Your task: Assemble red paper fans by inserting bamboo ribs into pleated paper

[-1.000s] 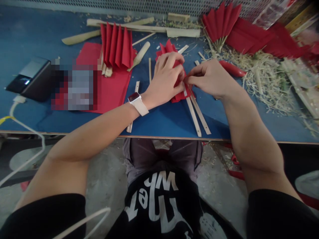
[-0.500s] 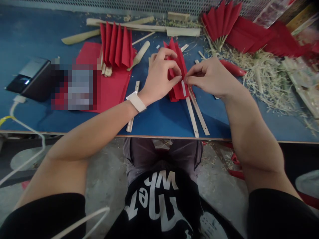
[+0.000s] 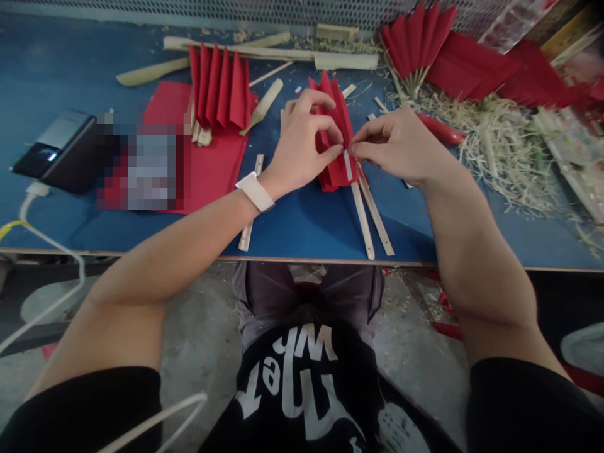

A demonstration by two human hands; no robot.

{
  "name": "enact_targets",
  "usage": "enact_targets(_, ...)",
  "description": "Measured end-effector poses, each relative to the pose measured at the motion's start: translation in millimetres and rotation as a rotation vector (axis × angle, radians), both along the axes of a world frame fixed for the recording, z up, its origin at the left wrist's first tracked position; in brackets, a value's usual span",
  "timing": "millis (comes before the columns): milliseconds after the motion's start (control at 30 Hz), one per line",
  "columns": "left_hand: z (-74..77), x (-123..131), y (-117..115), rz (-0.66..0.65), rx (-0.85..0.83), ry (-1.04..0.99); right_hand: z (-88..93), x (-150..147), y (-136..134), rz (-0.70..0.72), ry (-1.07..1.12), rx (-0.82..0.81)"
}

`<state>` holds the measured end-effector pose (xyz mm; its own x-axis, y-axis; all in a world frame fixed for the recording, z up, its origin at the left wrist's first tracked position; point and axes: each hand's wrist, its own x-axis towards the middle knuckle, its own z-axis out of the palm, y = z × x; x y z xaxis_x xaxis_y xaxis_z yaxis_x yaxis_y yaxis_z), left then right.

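Left hand (image 3: 302, 148) rose; with right hand (image 3: 401, 148), grip pinching red fan (image 3: 337, 113); blue table (image 3: 302, 220), shavings (image 3: 500, 145).

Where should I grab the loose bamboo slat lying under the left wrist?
I'd pinch the bamboo slat across its narrow sides at the near end, coming from the table edge. It lies flat, and the wrist of the left hand crosses its middle; that hand and the right hand both pinch the pleated red paper.

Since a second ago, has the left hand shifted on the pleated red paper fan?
Yes. The left hand has slid slightly left, toward the flat red paper sheet; its fingers now pinch the pleated red paper fan instead of covering it.
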<state>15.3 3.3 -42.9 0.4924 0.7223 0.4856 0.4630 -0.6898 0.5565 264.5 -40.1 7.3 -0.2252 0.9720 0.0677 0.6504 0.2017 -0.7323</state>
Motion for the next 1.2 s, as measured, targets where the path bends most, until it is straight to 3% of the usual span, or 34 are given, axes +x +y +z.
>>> enact_targets(367, 8.1, 1, -7, -0.042, 0.013, 0.193, 1.6, 0, -1, 0.004, -0.017, 0.001)
enact_targets(533, 4.8, 2, -6, 0.010, 0.022, 0.110, 8.7, -9, -6, -0.048, -0.040, -0.027)
enact_targets(767, -3.2, 2, -1, -0.066, 0.042, 0.036, 5.4, -4, -5, -0.024, -0.044, -0.013)
enact_targets(1033, 13.2, 9, -15, -0.069, 0.010, 0.069, 4.9, -2, -3, 0.023, -0.019, -0.025)
enact_targets(1200, 14.5, 10, -17, -0.078, -0.012, 0.062, 3.0, -3, -3, -0.008, -0.017, 0.008)
